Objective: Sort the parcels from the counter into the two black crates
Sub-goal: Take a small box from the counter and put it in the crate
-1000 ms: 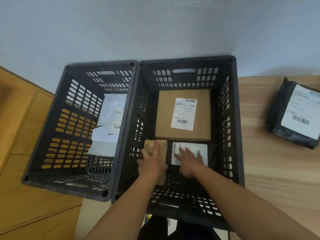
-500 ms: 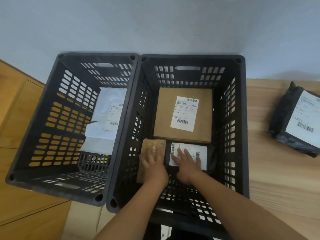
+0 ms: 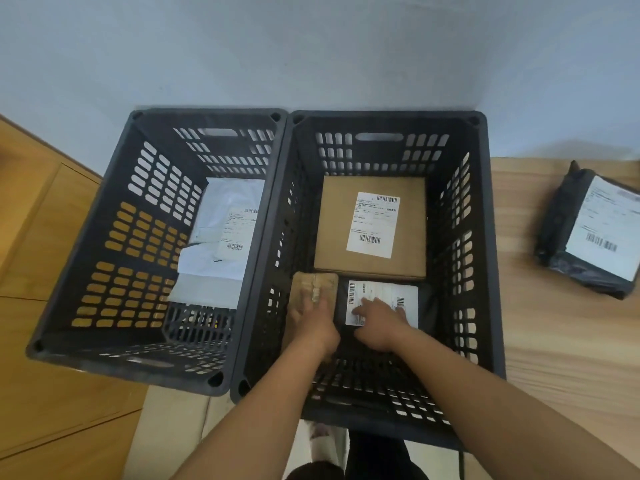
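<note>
The fingers point(image 3: 309, 306) of the left hand point(image 3: 313, 323) lie along the top of a small brown taped parcel point(image 3: 315, 287); I cannot tell whether the thumb hooks its edge. The fingers point(image 3: 372, 304) of the right hand point(image 3: 381, 327) are spread flat on a black parcel with a white label point(image 3: 384, 296), just beside it. Both parcels sit on the floor of the right crate point(image 3: 384, 115), so this looks like the settling step of a drop-off.

Just beyond the fingertips a cardboard box point(image 3: 370, 223) fills the far half, leaving bare floor only on the wrist side. The left crate point(image 3: 204, 112), well left of the fingers, holds white mailers point(image 3: 225, 237).

A black mailer point(image 3: 588, 233) lies on the table point(image 3: 554, 341), well to the right. The next move probably calls for lifting both hands straight up clear of the tall crate walls before reaching right.
</note>
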